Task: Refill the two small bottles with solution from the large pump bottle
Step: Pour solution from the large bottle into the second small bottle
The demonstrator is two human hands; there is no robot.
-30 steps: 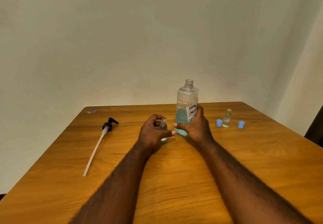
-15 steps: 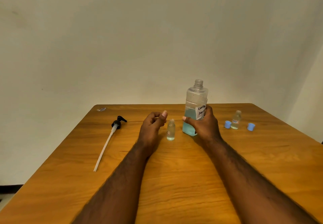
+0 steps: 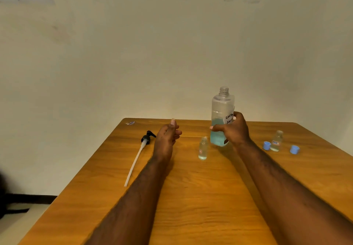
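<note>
Gripping the large bottle (image 3: 221, 107) around its lower body, the right hand (image 3: 236, 130) holds it upright, its open neck apparently ready for pouring into the uncapped small bottle (image 3: 203, 148) just left of that hand. The left hand (image 3: 166, 135), empty with fingers loosely curled, has released that bottle since a second ago and withdrawn leftward. The second small bottle (image 3: 277, 141) stands right of the right hand.

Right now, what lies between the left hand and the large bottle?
In the head view, only the uncapped small bottle, standing on the table close beside the large bottle that the right hand grips; the left hand holds nothing.
</note>
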